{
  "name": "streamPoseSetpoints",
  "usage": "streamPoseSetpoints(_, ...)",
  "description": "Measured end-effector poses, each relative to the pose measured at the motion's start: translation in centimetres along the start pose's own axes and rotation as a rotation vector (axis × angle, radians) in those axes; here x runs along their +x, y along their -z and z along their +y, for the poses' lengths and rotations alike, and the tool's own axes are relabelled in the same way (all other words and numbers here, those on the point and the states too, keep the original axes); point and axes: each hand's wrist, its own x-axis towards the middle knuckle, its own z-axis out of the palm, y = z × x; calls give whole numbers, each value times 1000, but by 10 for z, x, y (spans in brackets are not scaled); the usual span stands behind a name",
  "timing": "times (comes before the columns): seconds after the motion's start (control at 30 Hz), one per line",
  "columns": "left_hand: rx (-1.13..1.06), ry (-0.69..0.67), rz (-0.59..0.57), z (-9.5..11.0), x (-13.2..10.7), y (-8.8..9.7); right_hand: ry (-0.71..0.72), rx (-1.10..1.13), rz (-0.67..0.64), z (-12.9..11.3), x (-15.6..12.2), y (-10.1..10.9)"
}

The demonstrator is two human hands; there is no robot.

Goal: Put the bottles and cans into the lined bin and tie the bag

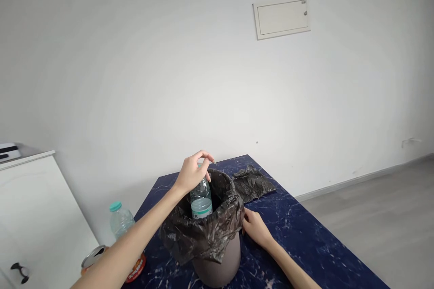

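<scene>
My left hand [196, 172] is over the mouth of a trash bin [219, 262], its fingers curled around the neck of a clear plastic bottle [202, 201]. The bottle is upright, its lower part hidden inside the bin; a little of its teal cap shows between my fingers. A black plastic bag [206, 239] lines the bin and hangs over its rim in folds. At the bin's right side, my right hand [254, 226] is closed against its wall and the bag's edge, the fingertips partly hidden.
The bin stands on a dark blue marbled table [288, 230]. Behind it lies a crumpled black bag [253, 184]. To the left are another bottle with a teal cap [121, 220], an opened can [94, 256] and a red round item [137, 269]. A white cabinet [44, 216] stands farther left.
</scene>
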Motion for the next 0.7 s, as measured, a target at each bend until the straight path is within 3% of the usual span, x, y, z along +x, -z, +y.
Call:
streamPoseSetpoints(0.3, 95, -40, 75, -10, 1, -2, -4, 18, -10, 4, -1, -2)
streamPoseSetpoints(0.47, 106, -38, 3, 5, -7, 5, -4, 17, -21, 2, -2, 0)
streamPoseSetpoints(0.6, 137, -31, -114, 31, -36, 17, -5, 11, -20, 2, -2, 0)
streamPoseSetpoints(0.7, 307, -88, -209, 48, -72, 24, -5, 11, -18, 3, -2, 0)
